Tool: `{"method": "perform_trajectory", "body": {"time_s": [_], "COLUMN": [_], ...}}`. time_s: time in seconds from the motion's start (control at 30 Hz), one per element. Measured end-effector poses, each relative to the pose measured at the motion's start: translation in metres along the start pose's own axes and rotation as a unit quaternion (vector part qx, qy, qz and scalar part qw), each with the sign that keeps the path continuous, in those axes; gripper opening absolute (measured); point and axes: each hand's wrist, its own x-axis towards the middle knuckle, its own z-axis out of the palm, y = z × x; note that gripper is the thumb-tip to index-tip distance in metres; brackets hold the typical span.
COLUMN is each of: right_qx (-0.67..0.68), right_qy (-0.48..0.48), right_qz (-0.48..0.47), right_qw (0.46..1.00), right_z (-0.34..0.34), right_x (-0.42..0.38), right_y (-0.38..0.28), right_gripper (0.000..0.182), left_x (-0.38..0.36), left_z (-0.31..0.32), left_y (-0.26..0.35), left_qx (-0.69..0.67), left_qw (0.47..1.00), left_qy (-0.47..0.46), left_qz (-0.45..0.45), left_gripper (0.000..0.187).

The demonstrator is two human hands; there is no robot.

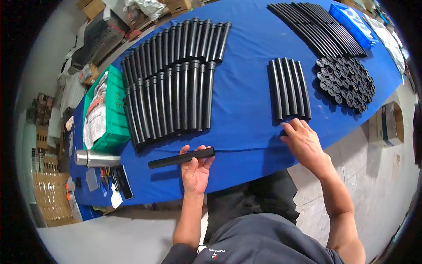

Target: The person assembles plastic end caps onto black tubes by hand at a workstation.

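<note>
A short black tube (pixel 176 159) lies across the fingers of my left hand (pixel 195 174), palm up, with the thumb against its near side. Its right end points toward my right hand (pixel 303 141), whose fingers are curled together by the lower ends of a small row of black tubes (pixel 288 88). Something dark shows under those fingertips, but I cannot tell what it is. Between the held tube and my right hand, a thin dark line (pixel 246 150) runs along the blue cloth. Beyond my left hand lie two rows of black tubes with collared upper ends (pixel 171 83).
Round black caps (pixel 345 83) cluster at the right, below long thin black rods (pixel 316 26) and a blue tray (pixel 354 26). On the left stand a green crate (pixel 115 110) and a steel flask (pixel 96 158), near a phone-like black slab (pixel 122 181). The blue cloth (pixel 246 110) covers the table.
</note>
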Motion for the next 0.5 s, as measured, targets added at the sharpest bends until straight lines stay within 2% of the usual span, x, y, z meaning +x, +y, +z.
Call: {"method": "perform_trajectory", "body": {"time_s": [0.07,0.13,0.2,0.27,0.3,0.33,0.4,0.47,0.5], "right_qx": [0.146,0.281,0.306,0.398,0.512,0.614,0.727,0.726,0.696], "right_qy": [0.014,0.011,0.001,0.01,-0.103,-0.207,-0.197,-0.193,-0.185], "right_qz": [-0.037,-0.119,-0.173,-0.26,-0.209,-0.153,-0.168,-0.159,-0.172], "right_qw": [0.988,0.952,0.936,0.88,0.827,0.746,0.636,0.64,0.673], "right_z": [-0.007,0.011,0.032,0.059,0.058,0.058,0.091,0.105,0.106], "right_x": [0.02,0.051,0.084,0.113,0.12,0.126,0.133,0.132,0.128], "right_y": [-0.023,-0.034,-0.054,-0.069,-0.077,-0.082,-0.086,-0.081,-0.08], "right_gripper": [0.037,0.039,0.037,0.033,0.032,0.031,0.032,0.035,0.034], "left_x": [0.004,0.011,0.016,0.019,0.017,0.015,0.007,0.004,0.004], "left_z": [-0.001,-0.009,-0.013,-0.015,-0.014,-0.013,-0.019,-0.02,-0.023], "left_y": [0.007,0.016,0.018,0.018,0.015,0.013,0.016,0.018,0.019], "left_qx": [0.014,0.009,0.035,0.037,0.041,0.044,0.063,0.029,0.031], "left_qw": [0.999,0.999,0.996,0.996,0.994,0.992,0.989,0.994,0.995], "left_qy": [0.007,0.008,0.041,0.042,0.06,0.077,0.088,0.06,0.049], "left_qz": [0.031,0.051,0.074,0.068,0.081,0.095,0.104,0.088,0.086], "left_gripper": [0.04,0.037,0.034,0.035,0.036,0.036,0.036,0.035,0.035]}}
